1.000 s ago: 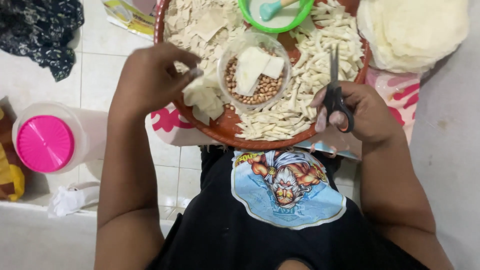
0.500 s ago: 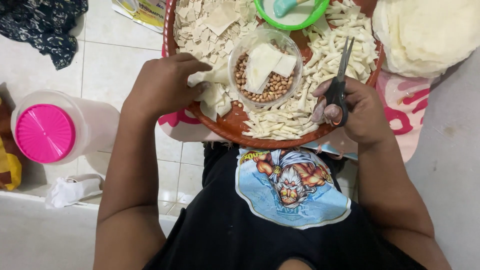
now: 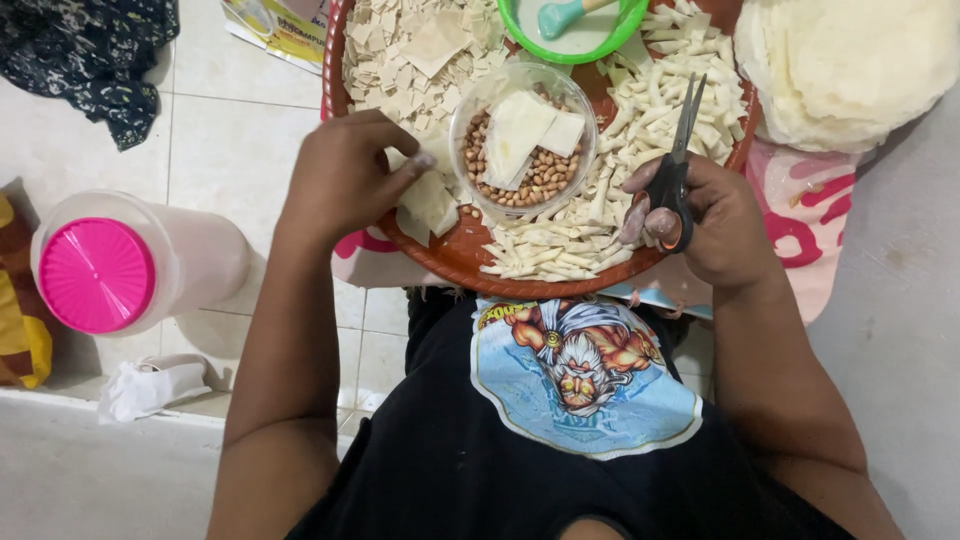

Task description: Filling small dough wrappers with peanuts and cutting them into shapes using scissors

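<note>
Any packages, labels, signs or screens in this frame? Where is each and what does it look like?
Printed packet: top left on the floor tiles beside the tray, flat, yellow, green and white.
Shirt print: on the person's black top, rounded blue patch with a cartoon figure.
No signs or screens.

Left hand (image 3: 345, 180) palm down, knuckles up, fingers curled forward and pinched together at the tips, forearm running straight back toward the body. Right hand (image 3: 715, 225) turned slightly inward, thumb and fingers hooked and closed, fingertips dusted white. Right forearm angles back and outward to the elbow. Both wrists level, hands well apart.
</note>
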